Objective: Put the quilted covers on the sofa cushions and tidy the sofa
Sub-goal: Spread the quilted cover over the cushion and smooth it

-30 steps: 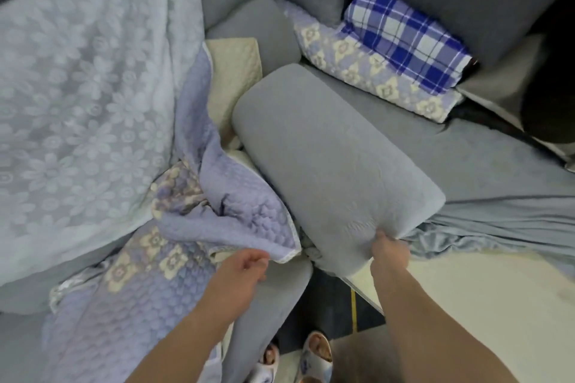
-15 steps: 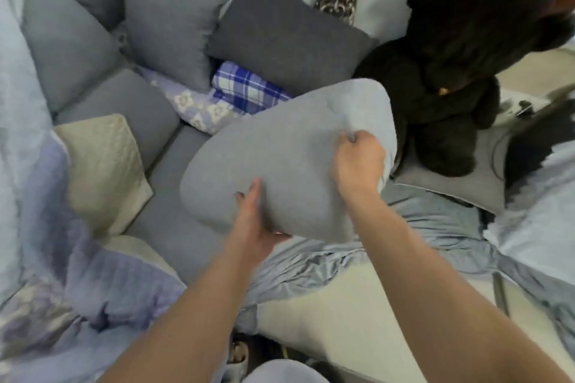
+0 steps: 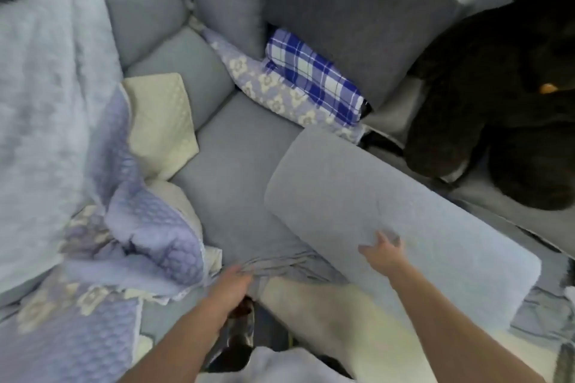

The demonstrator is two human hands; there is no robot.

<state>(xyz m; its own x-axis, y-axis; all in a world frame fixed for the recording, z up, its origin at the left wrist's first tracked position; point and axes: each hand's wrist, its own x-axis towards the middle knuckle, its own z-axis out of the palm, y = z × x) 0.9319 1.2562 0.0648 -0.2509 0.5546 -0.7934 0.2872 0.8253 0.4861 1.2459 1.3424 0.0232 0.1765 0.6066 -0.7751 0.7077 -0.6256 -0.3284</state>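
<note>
Far left: a pale blue blanket (image 3: 46, 102) hangs over the sofa (image 3: 242, 171) end. Beside it, a lilac quilted cover (image 3: 155, 236) lies crumpled over the seat's left side, cream backing exposed. Left hand (image 3: 231, 284), fingers curled, grips bunched grey fabric (image 3: 280, 261) at the seat's front edge. Right hand (image 3: 382, 250) rests on a long grey cushion (image 3: 389, 208), fingers spread apart, pressing its surface. The cushion lies diagonally across the seat, uncovered. Behind: a blue checked cloth (image 3: 314, 74) against the back pillows. Far right: a dark plush toy (image 3: 504, 102).
</note>
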